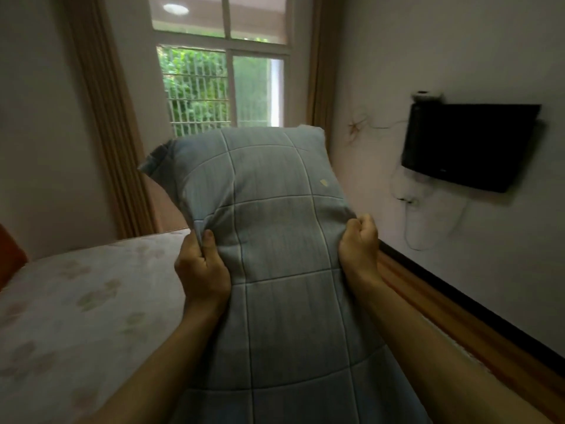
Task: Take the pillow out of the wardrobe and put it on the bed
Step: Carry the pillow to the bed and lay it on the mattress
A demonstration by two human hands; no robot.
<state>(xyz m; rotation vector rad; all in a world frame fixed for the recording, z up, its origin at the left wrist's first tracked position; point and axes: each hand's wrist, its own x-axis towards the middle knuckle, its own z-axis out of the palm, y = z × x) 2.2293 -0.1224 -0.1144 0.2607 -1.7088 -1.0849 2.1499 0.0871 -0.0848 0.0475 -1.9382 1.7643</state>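
A grey-blue pillow (pixel 275 215) with a pale grid pattern stands upright in front of me, held in the air. My left hand (pixel 201 267) pinches its left edge, and my right hand (pixel 360 243) is clenched on its right edge. The pillow's lower part hangs down between my forearms. The bed (pixel 76 307), covered in a pale sheet with faint blotches, lies to the left and below the pillow. The wardrobe is out of view.
A window (pixel 223 84) with bars and brown curtains fills the far wall. A black television (pixel 464 145) hangs on the right wall with cables below it. A wooden bed frame edge (pixel 443 319) runs along the right. Something orange (pixel 10 255) sits at the bed's left end.
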